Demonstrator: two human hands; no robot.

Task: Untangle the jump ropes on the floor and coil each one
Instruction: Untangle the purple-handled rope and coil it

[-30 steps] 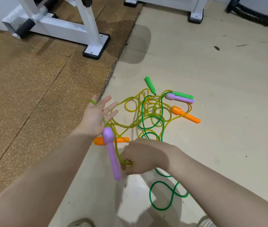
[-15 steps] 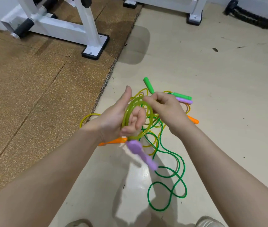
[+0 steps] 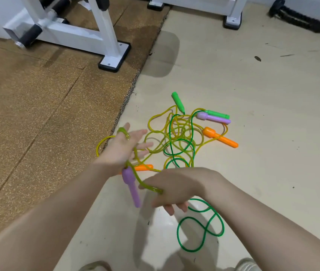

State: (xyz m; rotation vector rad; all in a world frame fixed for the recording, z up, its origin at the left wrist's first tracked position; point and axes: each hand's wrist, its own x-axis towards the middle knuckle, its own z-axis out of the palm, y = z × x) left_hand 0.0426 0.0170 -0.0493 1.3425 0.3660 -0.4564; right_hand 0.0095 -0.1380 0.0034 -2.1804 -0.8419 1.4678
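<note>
You look down on a smooth cream-coloured hard floor [image 3: 243, 79], scuffed with a few dark marks and glossy near your feet. To its left lies a brown speckled cork-like mat [image 3: 38, 106] with a ragged dark edge. On the mat stands a white metal exercise-machine frame [image 3: 73, 34] with black foot pads. At the far right rests a blurred black object [image 3: 299, 16], possibly a dumbbell.
</note>
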